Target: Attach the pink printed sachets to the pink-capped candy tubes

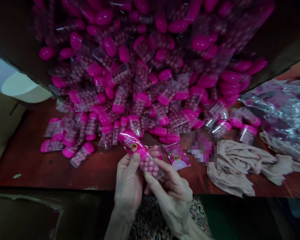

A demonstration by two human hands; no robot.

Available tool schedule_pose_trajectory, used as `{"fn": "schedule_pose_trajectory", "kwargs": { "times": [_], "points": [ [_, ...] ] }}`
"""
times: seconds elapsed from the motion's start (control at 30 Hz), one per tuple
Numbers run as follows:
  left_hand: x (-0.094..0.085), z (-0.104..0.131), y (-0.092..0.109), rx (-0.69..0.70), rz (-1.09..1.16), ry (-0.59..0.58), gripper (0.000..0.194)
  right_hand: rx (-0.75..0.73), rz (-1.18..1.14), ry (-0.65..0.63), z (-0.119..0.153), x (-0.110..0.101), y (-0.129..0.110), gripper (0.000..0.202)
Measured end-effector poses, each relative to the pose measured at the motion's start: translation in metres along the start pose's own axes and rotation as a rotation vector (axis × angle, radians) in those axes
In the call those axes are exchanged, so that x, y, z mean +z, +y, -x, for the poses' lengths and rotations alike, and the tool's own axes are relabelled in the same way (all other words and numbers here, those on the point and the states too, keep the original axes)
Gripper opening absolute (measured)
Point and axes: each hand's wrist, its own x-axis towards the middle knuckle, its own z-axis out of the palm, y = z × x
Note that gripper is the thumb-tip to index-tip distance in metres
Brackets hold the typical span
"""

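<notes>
Both my hands hold one clear container of pink balls (150, 166) above the table's front edge. A shiny pink printed wrapper (131, 141) covers its upper left end. My left hand (130, 180) grips it from the left, thumb across the wrapper's lower part. The fingers of my right hand (171, 188) close on the clear lower end. Just behind my right hand lies a flat pink printed packet (177, 156), with part of another beside it. Many similar containers with pink caps (140, 100) are piled behind my hands.
A beige cloth (236, 166) lies crumpled at the right, next to a pixelated pink item (203, 147). Shiny clear wrappers (285, 116) are heaped at the far right. A pale round container (25, 87) stands at the left, beyond the reddish-brown table (35, 170).
</notes>
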Motion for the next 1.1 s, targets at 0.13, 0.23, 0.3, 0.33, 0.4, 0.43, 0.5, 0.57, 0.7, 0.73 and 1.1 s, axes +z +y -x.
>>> {"fn": "schedule_pose_trajectory", "kwargs": {
  "times": [0.13, 0.23, 0.3, 0.33, 0.4, 0.43, 0.5, 0.57, 0.7, 0.73, 1.1],
  "points": [
    [-0.002, -0.001, 0.002, -0.068, -0.034, -0.091, 0.019, 0.023, -0.011, 0.02, 0.0, -0.002, -0.002, 0.028],
    [-0.001, -0.002, 0.004, -0.078, -0.071, -0.122, 0.02, 0.046, -0.048, 0.045, 0.002, -0.001, -0.003, 0.026],
    [0.0, -0.002, 0.005, -0.078, -0.086, -0.133, 0.021, 0.042, -0.059, 0.055, 0.003, 0.0, -0.002, 0.025],
    [0.0, -0.001, 0.005, -0.08, -0.087, -0.132, 0.02, 0.027, -0.039, 0.06, 0.004, 0.001, 0.0, 0.026],
    [0.001, 0.001, 0.005, -0.072, -0.075, -0.103, 0.018, -0.048, 0.075, 0.082, 0.006, 0.001, 0.003, 0.031],
    [0.001, 0.002, 0.004, -0.06, -0.067, -0.075, 0.016, -0.106, 0.155, 0.1, 0.006, 0.001, 0.004, 0.033],
    [0.001, 0.004, 0.003, -0.022, -0.053, -0.013, 0.014, -0.238, 0.304, 0.117, 0.006, 0.001, 0.009, 0.035],
    [0.0, 0.004, 0.002, -0.013, -0.037, 0.005, 0.014, -0.334, 0.396, 0.116, 0.006, 0.001, 0.012, 0.037],
    [-0.004, 0.0, 0.0, -0.117, -0.031, -0.144, 0.023, -0.273, 0.341, 0.146, 0.008, 0.0, 0.016, 0.034],
    [-0.006, -0.001, 0.0, -0.14, -0.039, -0.19, 0.026, -0.235, 0.283, 0.148, 0.009, 0.0, 0.016, 0.032],
    [-0.007, 0.002, -0.004, 0.043, -0.007, -0.15, 0.021, 0.032, -0.038, -0.001, 0.004, 0.002, 0.0, 0.024]
  ]
}}
